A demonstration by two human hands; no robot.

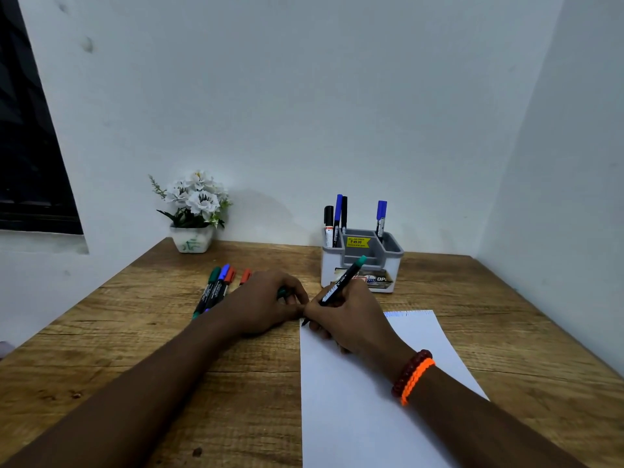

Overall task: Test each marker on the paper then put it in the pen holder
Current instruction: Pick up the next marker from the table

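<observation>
— What's in the right hand (351, 315)?

— From my feed, it's clamped around a marker (342, 282): black barrel with white print, green end tilted up toward the far right. Its tip sits at the near left, right at the far-left corner of the paper (354, 400).

— And the left hand (263, 302)?

— Resting on the table (135, 332) just left of the right one, knuckles touching it. The fingers are curled around something small and green (282, 292); I can't tell what it is.

— Where's everything else?

— The spare markers (216, 288), with green, blue and red caps, lie on the table left of the hands. The pen holder (363, 261), white with grey inside, stands beyond the right hand with black and blue markers upright in it.
</observation>
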